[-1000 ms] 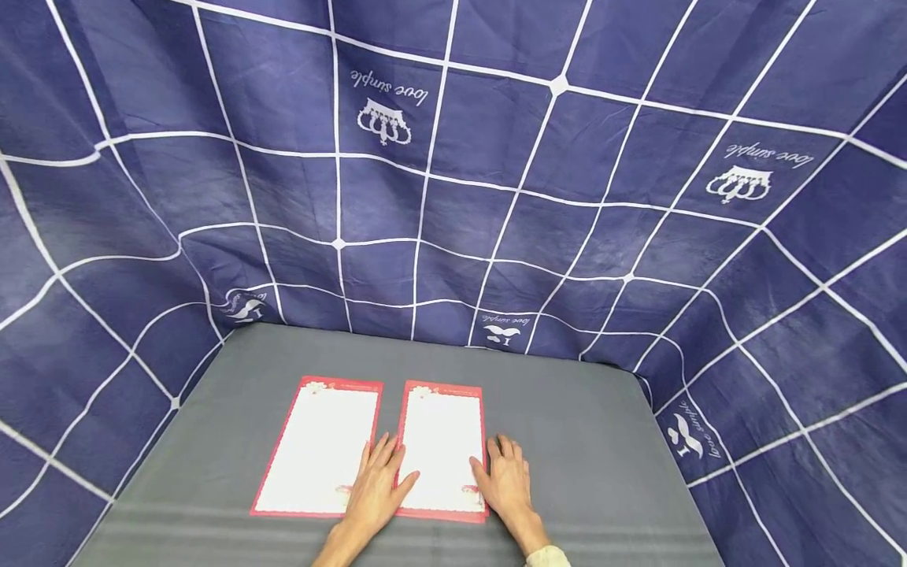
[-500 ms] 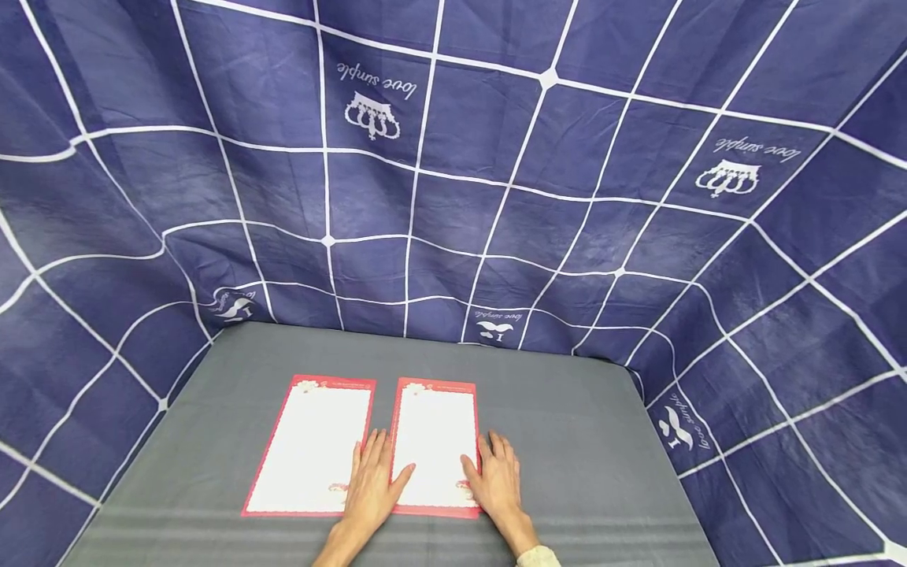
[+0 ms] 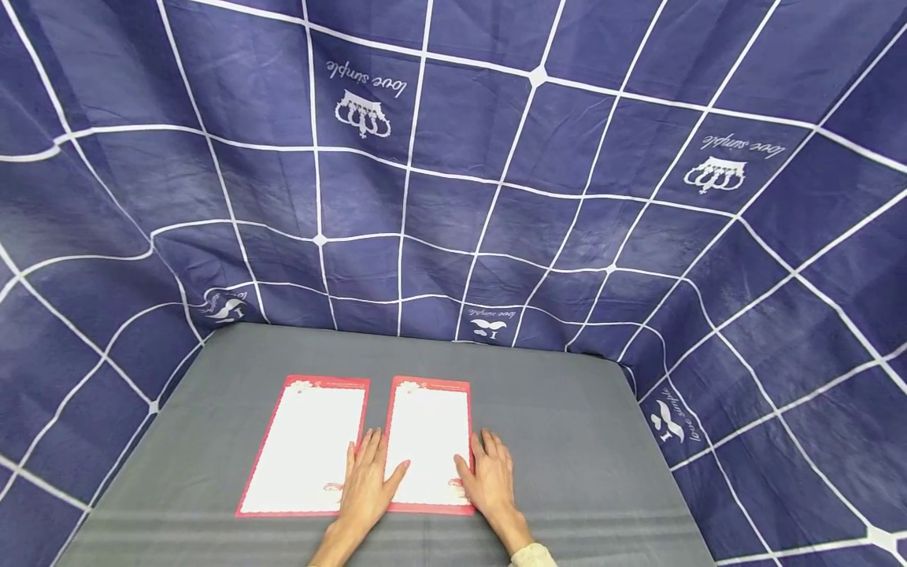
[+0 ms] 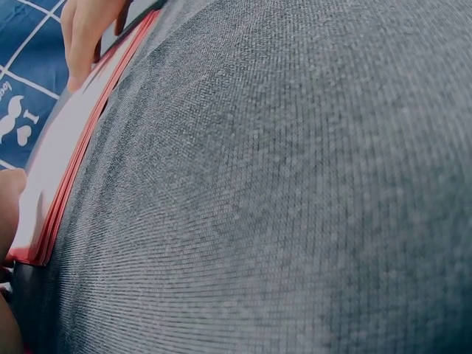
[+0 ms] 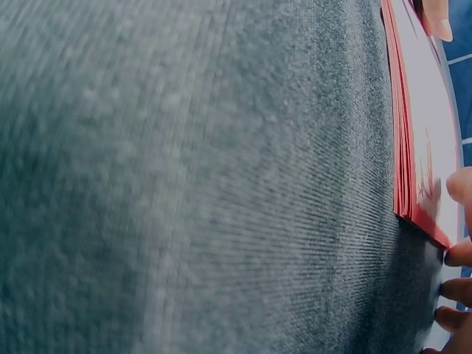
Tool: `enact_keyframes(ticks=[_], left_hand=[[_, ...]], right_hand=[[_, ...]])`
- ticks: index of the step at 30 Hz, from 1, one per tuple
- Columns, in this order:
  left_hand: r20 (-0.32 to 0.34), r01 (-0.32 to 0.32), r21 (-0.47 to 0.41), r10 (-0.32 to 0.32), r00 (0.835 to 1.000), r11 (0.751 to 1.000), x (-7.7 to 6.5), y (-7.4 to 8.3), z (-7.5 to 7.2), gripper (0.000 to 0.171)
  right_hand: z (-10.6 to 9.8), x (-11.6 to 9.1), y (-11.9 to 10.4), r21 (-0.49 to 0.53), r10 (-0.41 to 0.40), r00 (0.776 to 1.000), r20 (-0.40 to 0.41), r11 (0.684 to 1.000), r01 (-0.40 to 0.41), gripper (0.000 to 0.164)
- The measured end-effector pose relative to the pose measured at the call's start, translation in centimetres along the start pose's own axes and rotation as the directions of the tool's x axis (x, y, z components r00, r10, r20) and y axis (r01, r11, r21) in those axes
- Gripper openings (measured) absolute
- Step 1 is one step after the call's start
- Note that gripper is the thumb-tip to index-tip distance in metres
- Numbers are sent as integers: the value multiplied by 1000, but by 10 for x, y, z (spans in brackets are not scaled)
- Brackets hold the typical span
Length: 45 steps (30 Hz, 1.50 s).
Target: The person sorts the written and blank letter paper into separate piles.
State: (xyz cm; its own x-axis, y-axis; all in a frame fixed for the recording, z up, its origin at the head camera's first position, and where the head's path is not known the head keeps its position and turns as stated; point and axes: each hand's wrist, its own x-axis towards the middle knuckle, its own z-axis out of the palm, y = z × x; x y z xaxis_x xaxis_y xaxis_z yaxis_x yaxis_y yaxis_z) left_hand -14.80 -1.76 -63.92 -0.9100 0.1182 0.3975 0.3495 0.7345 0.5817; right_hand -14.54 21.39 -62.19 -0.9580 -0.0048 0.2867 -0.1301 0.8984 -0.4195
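Squaring up the right-hand paper stack (image 3: 429,441) on the grey worktop (image 3: 567,449) looks like the job, and I'd guess it's nearly done, just slightly stepped edges left. Left hand (image 3: 364,486) and right hand (image 3: 492,480) flank it, fingers extended, not gripping. The left-hand paper (image 3: 305,449) lies apart, lower corner hidden by a hand. Can't count sheets or read the header print.

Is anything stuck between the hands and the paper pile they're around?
Nothing visible is: the left hand and right hand are at the sides of the paper pile. The other paper lies beyond the left hand.
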Motion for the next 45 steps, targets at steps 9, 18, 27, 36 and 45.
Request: enact_keyframes(ticks=[9,18,27,36,45], left_hand=[[26,19,-10,-18,999,1000,0,5,-2,67],[-12,11,-15,-11,1000,1000,-1,5,-1,66],[-27,14,-34,-15,1000,999,-1,5,2,65],[-157,5,-114,-23,987,993,1,7,7,44],[-173,98,-319,-159,972,943,12,16,0,27]], right_hand=[[2,-2,-2,10,0,999,-39,1000,0,53],[5,-2,-2,61,-90,978,-189,993,104,48],[8,0,-4,232,-82,951,-297,960,155,46],[9,1,-2,383,49,961,-272,922,61,39],[3,5,-5,514,232,953,-198,852,-101,25]])
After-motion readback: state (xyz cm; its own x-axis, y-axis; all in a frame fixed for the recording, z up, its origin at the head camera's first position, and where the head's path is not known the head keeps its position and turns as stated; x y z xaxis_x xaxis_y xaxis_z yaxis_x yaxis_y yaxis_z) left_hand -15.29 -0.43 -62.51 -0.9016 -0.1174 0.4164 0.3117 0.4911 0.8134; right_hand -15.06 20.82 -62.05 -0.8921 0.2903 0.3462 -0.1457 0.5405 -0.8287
